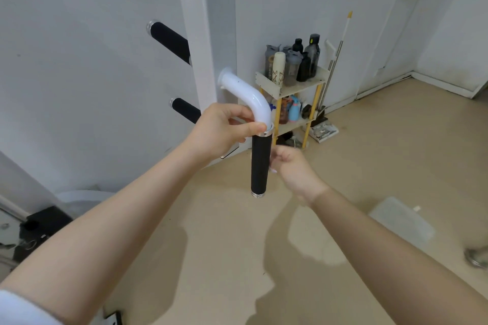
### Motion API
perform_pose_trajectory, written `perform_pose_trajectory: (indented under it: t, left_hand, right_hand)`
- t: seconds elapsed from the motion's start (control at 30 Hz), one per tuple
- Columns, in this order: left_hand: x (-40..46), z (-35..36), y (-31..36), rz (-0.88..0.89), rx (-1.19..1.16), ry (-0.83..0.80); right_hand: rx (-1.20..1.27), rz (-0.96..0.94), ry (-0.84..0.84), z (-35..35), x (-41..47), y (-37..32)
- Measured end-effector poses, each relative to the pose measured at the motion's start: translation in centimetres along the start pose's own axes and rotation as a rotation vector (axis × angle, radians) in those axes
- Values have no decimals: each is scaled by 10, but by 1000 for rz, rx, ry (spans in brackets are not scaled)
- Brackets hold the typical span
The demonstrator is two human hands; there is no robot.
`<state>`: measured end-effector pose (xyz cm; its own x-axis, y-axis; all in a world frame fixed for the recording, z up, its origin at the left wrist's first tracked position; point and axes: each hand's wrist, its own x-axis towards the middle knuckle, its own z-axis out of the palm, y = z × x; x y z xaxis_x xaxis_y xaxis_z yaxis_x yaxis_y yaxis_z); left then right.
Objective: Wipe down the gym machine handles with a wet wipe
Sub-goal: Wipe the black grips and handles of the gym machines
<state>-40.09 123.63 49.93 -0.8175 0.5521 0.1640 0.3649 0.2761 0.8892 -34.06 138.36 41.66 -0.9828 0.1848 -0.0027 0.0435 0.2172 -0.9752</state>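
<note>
At the centre of the frame, a white bent tube (249, 97) comes off the machine upright and turns down into a black foam handle (261, 163) capped by a metal ring at each end. The left hand (224, 130) pinches the tube just above the upper ring, thumb and forefinger curled round it, which steadies the handle. The right hand (293, 169) sits just right of the grip's middle with its fingers curled inward; I cannot tell whether they are grasping a wet wipe, as none shows plainly, only a pale speck near the fingertips. To do this step well, the right hand should wrap the grip fully and draw from the top ring to the bottom ring, turning the wrist so the hidden far side is covered too. Two more black handles (170, 41) (186, 111) wait at upper left on the upright.
</note>
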Motion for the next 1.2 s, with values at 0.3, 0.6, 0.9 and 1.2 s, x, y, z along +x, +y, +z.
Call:
perform_pose_trajectory:
  t: [0.3, 0.6, 0.9, 1.2]
  left_hand:
    - [3, 4, 1, -14, 37, 32]
    - [-2, 7, 2, -42, -10, 59]
    - [1, 11, 2, -50, -27, 82]
    - [14, 17, -2, -26, -50, 14]
  right_hand:
    - [130, 69, -97, -3, 16, 12]
    - [212, 53, -196, -15, 16, 9]
    - [682, -75, -105, -21, 20, -22]
    - [282, -143, 275, -6, -7, 11]
